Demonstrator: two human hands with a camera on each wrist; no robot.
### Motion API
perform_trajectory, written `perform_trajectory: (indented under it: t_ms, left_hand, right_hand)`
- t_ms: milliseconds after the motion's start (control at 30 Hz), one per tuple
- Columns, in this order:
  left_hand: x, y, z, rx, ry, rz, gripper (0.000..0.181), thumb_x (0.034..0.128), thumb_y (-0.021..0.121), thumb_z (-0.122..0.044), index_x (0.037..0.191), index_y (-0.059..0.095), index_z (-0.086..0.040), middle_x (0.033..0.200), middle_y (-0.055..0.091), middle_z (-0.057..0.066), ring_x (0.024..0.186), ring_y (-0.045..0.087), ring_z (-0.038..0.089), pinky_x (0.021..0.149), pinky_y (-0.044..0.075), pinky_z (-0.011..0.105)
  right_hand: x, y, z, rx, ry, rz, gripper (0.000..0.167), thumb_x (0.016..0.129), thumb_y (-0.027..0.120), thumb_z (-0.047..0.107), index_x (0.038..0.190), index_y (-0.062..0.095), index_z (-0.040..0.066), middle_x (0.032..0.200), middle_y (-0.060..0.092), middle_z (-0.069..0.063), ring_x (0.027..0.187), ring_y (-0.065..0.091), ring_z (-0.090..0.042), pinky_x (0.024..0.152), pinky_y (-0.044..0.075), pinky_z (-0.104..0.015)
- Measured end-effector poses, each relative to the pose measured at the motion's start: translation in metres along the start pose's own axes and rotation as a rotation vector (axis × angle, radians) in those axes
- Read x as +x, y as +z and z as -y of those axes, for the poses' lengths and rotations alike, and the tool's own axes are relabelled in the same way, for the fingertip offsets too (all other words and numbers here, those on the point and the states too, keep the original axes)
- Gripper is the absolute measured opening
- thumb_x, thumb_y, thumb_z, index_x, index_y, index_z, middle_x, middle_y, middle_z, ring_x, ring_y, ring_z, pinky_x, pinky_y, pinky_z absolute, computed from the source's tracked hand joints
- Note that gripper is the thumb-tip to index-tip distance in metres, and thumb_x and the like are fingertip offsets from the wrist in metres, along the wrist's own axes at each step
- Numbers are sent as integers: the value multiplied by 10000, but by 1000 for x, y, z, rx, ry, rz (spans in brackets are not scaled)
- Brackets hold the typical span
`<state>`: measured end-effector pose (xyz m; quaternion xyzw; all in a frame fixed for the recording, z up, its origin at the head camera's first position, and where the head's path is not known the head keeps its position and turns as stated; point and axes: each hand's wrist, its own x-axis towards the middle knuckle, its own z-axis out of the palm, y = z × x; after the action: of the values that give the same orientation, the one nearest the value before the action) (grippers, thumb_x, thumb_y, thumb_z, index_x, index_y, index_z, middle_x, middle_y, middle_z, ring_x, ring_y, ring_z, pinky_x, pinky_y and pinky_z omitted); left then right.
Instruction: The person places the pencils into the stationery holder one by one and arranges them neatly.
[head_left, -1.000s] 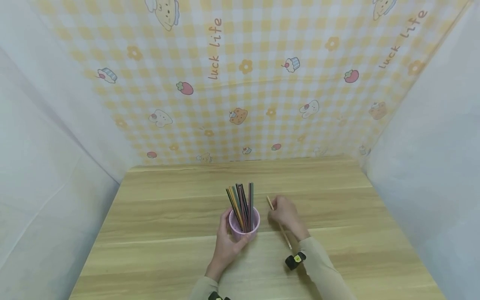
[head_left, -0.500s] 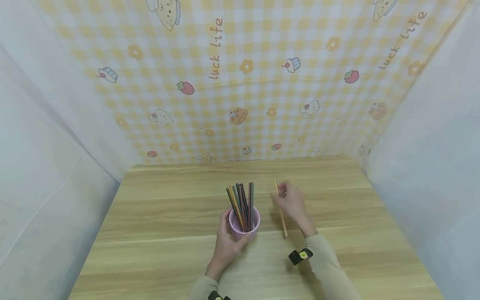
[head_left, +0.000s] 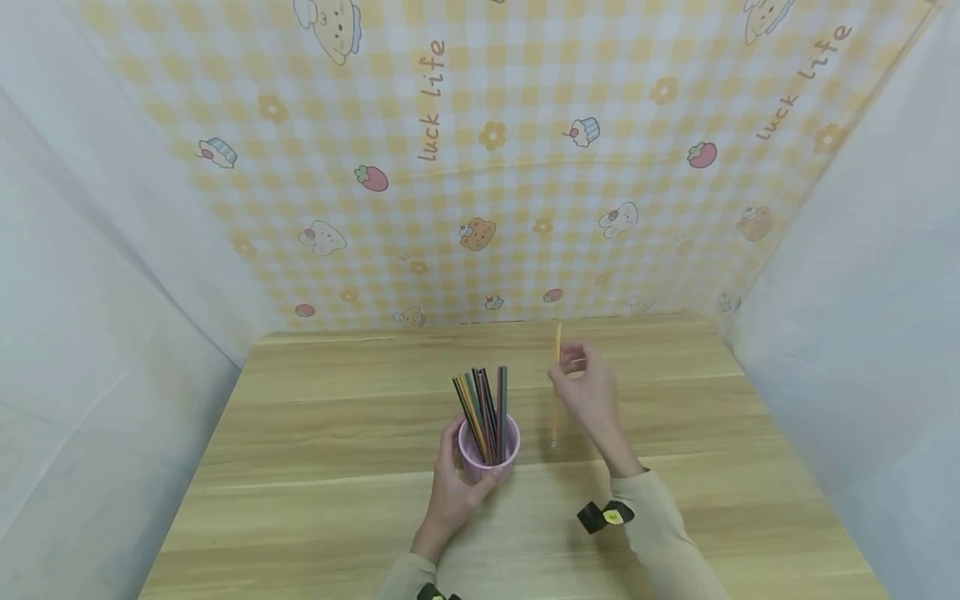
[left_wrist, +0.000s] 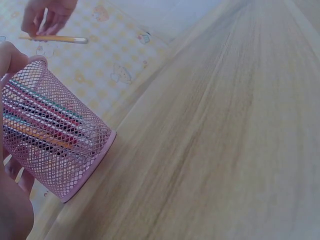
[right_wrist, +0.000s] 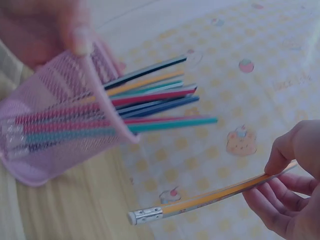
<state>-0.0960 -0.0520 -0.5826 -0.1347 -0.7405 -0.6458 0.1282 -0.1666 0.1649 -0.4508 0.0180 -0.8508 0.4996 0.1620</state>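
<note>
My left hand (head_left: pixel 454 493) grips a pink mesh pencil cup (left_wrist: pixel 65 130) around its side, with the thumb near the rim. The cup stands upright on the table. Several pencils (right_wrist: pixel 150 97) in dark, yellow, red, blue and teal lean inside it, their tops sticking out past the rim. To the right of the cup, my right hand (head_left: pixel 590 392) pinches a yellow pencil (right_wrist: pixel 215 194) between thumb and fingers above the table. That pencil is roughly upright, its white eraser and metal band at the lower end, apart from the cup.
The wood-grain table (head_left: pixel 322 417) reaches back to a yellow checked cloth (head_left: pixel 525 183) with printed cakes and animals. Pale sheets hang at the left (head_left: pixel 112 292) and right (head_left: pixel 847 275). A black band (head_left: pixel 605 517) is on the right wrist.
My right hand has raised the yellow pencil off the table, moving away from me and slightly right. The pencil has turned from slanted to nearly upright. My left hand and the cup stay put.
</note>
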Motion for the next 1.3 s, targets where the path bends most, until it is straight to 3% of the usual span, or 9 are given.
perform_trajectory:
  t_ms: [300,433,600,933,1167,1300]
  left_hand:
    - [1,0,-1,-9,-26,4,874,761,853,-184,1502,392,-137,1439,557,111,1270,572,332,1074,495,482]
    - [1,0,-1,-4,-24,2,873,761,852,-183,1501,392,-132,1437,558,114,1267,572,332,1070,496,488]
    - [1,0,0,7,2,-1,865,761,849,-172,1496,396,-109,1427,564,125,1253,580,343,1057,504,504]
    - [0,1,-1,-12,-19,12,870,768,843,-185,1506,385,-148,1448,550,101,1284,562,329,1079,476,537]
    - [1,3,0,-20,1,4,891,739,846,-128,1500,383,-95,1440,553,136,1280,565,347,1068,487,547]
    - [0,4,2,-29,18,2,907,722,845,-102,1500,381,-63,1451,541,162,1295,555,371,1071,478,579]
  right_hand:
    - [1,-2,29,241,-149,-120,298,856,613,-120,1150,579,-86,1010,653,-237,825,627,-88,584,565,-133]
    - [-2,2,38,294,-222,-123,286,857,612,-148,1137,571,-107,990,655,-236,831,635,-61,622,587,-152]
    - [-7,13,42,346,-254,-124,261,853,621,-159,1106,571,-121,967,652,-257,840,646,-75,669,608,-187]
    - [-26,37,24,338,-214,-7,286,840,650,-148,1114,595,-85,995,673,-236,863,650,-70,684,617,-209]
    - [-39,52,5,321,-143,32,282,834,683,-139,1103,611,-98,981,688,-267,844,690,-329,673,636,-285]
    - [-43,55,-3,231,-128,42,249,837,694,-106,1072,640,-44,937,708,-195,824,696,-309,666,632,-284]
